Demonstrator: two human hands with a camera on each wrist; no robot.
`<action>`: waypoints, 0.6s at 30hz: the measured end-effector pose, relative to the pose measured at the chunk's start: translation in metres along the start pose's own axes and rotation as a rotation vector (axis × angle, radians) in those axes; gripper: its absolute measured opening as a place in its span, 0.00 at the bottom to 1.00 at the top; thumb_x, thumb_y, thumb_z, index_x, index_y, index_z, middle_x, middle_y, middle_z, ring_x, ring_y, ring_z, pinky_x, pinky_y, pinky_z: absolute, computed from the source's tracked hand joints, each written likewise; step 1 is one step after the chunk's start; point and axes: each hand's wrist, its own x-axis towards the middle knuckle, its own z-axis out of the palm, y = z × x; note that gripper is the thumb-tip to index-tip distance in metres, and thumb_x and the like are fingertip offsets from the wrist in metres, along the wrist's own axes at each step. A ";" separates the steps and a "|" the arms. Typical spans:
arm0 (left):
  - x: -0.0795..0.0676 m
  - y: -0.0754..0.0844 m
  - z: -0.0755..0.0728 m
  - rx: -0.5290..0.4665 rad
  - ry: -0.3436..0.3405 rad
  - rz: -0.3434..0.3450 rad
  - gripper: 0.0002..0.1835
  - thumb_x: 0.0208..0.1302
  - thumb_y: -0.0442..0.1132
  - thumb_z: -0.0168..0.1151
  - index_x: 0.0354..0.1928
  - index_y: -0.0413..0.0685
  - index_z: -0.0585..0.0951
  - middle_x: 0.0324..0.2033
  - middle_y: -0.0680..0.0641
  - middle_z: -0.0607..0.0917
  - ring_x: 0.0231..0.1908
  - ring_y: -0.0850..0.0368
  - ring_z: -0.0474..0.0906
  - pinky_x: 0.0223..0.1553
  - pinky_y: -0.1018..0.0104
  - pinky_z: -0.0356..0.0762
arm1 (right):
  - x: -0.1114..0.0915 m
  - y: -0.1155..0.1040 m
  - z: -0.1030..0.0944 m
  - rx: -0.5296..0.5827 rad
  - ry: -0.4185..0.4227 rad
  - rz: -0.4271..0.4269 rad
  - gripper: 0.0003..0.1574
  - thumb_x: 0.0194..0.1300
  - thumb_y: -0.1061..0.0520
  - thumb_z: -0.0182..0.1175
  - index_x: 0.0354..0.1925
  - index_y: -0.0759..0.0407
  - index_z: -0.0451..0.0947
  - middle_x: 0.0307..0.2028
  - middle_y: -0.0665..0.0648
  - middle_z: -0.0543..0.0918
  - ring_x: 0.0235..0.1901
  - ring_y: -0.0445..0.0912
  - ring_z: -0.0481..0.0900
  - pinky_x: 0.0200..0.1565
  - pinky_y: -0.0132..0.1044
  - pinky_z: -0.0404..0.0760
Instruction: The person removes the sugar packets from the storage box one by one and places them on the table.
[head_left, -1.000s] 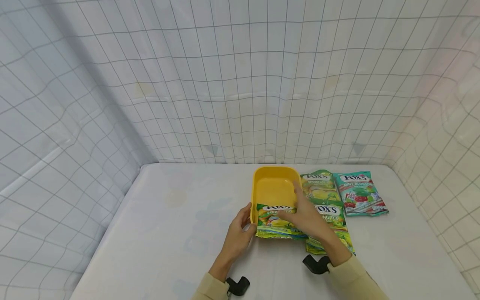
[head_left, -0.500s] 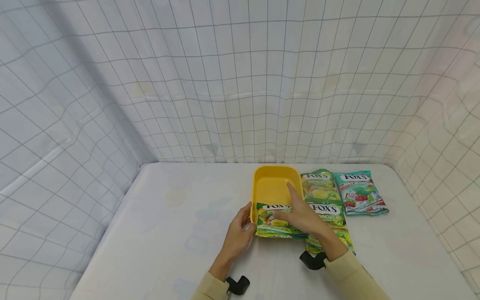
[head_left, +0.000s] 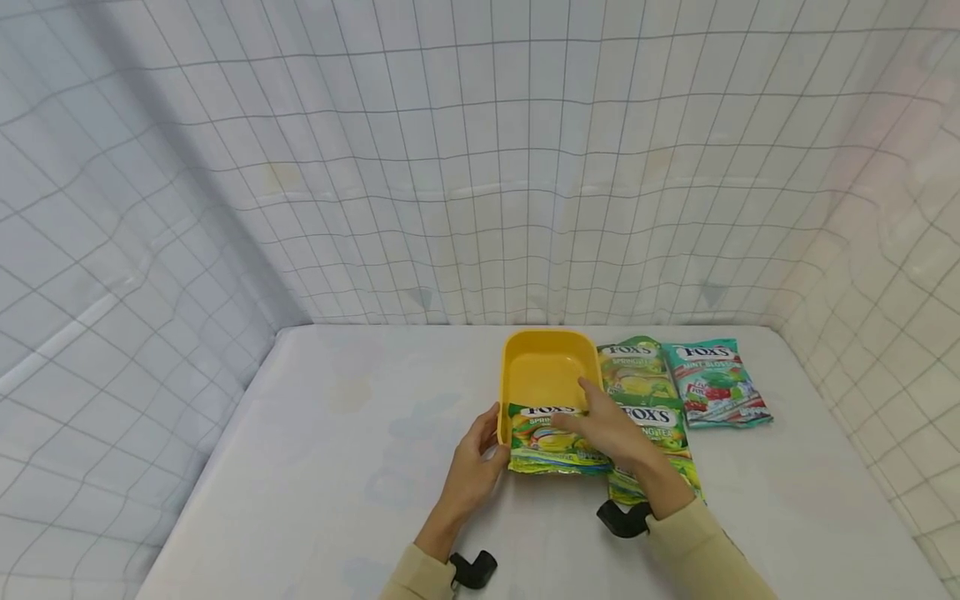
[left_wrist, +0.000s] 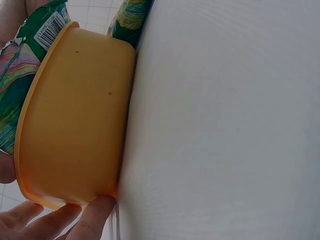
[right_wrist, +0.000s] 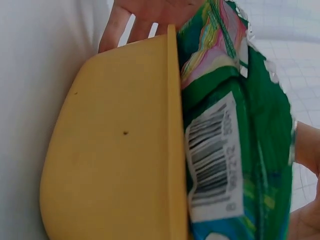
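Observation:
A yellow plastic tub (head_left: 546, 377) sits on the white table, and a green Fox's Spring Tea candy bag (head_left: 551, 454) lies across its near end, overhanging the rim. My left hand (head_left: 472, 467) holds the tub's near left corner; in the left wrist view its fingertips (left_wrist: 95, 212) touch the outer wall, with the thumb at the rim beside the bag. My right hand (head_left: 617, 433) rests on the bag's right part, thumb and index finger spread; its other fingers are hidden. The right wrist view shows the bag's barcode side (right_wrist: 215, 160) above the rim.
Right of the tub lie more green Spring Tea bags, one at the back (head_left: 637, 375) and others in front (head_left: 656, 425), partly under my right forearm. A teal Mint Blossom bag (head_left: 717, 387) lies farther right. Grid-patterned white cloth (head_left: 525, 208) walls the table in.
My right hand has slid slightly toward me over the candy bag, its index finger lower. The left hand keeps its hold on the tub. The whole view has shifted a little.

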 end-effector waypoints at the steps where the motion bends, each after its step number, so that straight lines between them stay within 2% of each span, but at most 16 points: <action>1: -0.001 0.004 0.000 0.006 0.000 -0.002 0.34 0.72 0.29 0.56 0.78 0.43 0.60 0.70 0.37 0.71 0.66 0.40 0.70 0.67 0.41 0.65 | 0.001 0.000 0.001 0.004 -0.001 0.002 0.60 0.70 0.46 0.65 0.81 0.63 0.40 0.78 0.70 0.48 0.76 0.67 0.48 0.69 0.68 0.56; 6: -0.006 0.024 -0.001 0.005 0.000 -0.003 0.34 0.71 0.26 0.54 0.77 0.37 0.60 0.69 0.33 0.70 0.66 0.35 0.70 0.67 0.39 0.64 | 0.004 -0.003 0.008 0.002 -0.004 -0.002 0.59 0.69 0.45 0.65 0.82 0.59 0.42 0.79 0.68 0.47 0.76 0.67 0.48 0.68 0.69 0.56; 13: 0.001 -0.001 0.000 0.014 -0.002 0.001 0.34 0.72 0.29 0.56 0.78 0.43 0.60 0.70 0.37 0.71 0.66 0.40 0.71 0.67 0.42 0.66 | 0.004 -0.002 0.006 -0.012 0.007 0.015 0.57 0.69 0.46 0.65 0.81 0.59 0.43 0.78 0.70 0.49 0.74 0.69 0.51 0.67 0.70 0.59; 18: 0.003 -0.005 -0.001 0.000 -0.004 0.015 0.35 0.71 0.32 0.58 0.78 0.47 0.62 0.69 0.40 0.72 0.66 0.43 0.72 0.67 0.43 0.67 | 0.004 0.005 0.001 0.047 -0.006 0.032 0.55 0.71 0.47 0.63 0.80 0.63 0.44 0.78 0.70 0.47 0.73 0.69 0.54 0.66 0.67 0.62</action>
